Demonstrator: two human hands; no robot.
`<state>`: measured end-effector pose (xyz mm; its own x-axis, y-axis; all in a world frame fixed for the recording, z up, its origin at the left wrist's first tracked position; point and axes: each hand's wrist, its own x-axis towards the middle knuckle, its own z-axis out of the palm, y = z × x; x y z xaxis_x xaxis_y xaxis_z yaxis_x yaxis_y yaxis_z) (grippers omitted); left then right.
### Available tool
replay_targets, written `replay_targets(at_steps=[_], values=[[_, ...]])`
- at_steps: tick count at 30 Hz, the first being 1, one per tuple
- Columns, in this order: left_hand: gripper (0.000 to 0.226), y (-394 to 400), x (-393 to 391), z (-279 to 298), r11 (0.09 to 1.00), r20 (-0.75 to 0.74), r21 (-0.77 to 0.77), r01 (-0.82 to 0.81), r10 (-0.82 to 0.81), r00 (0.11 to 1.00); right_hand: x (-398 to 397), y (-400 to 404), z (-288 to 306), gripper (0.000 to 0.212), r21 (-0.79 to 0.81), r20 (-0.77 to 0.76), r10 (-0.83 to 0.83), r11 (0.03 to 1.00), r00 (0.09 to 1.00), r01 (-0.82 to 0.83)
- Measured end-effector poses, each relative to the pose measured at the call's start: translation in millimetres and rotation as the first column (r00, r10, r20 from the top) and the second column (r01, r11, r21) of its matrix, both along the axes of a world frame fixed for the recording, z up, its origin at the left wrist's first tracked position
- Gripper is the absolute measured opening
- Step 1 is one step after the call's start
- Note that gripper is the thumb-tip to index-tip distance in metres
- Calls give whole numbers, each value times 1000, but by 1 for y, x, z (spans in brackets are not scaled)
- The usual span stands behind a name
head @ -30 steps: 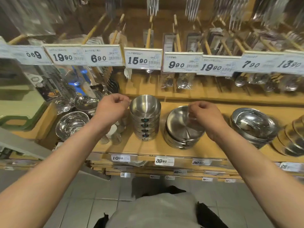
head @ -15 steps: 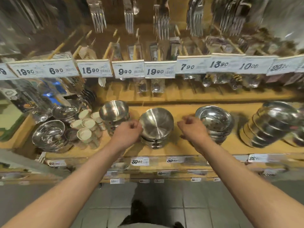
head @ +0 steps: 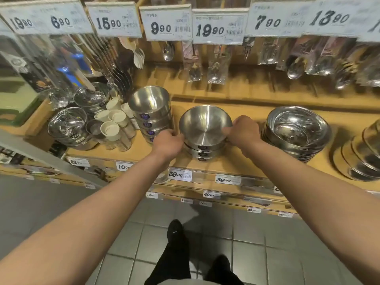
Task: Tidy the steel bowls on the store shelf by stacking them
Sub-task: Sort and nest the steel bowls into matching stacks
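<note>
Gripping the top steel bowl (head: 204,126) by opposite rims, left hand (head: 167,143) and right hand (head: 242,132) both curled on it, atop the middle stack (head: 202,150) on the shelf (head: 236,161). Could tip sideways or knock the neighbouring stack (head: 151,112) if lifted unevenly

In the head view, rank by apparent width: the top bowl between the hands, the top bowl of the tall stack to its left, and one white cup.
1. Top bowl between the hands.
2. Top bowl of the tall stack, though it sits farther back, so unsure.
3. White cup, clearly smallest.
</note>
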<state>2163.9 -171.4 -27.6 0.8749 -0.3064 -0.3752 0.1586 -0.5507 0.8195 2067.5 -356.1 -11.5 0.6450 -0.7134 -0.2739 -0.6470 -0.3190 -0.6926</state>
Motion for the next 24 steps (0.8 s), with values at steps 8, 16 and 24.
replay_targets(at_steps=[8,16,24], values=[[16,-8,-3,-3,998,-43,-43,-55,53,998,4,-4,-1,25,78,10,-22,997,1000,21],[22,-8,0,-5,982,-191,-119,-146,121,974,-5,3,-7,52,226,61,-131,967,990,114],[49,-12,-1,-8,940,-428,-277,-198,63,902,-14,20,-26,29,610,247,-174,793,953,-13]])
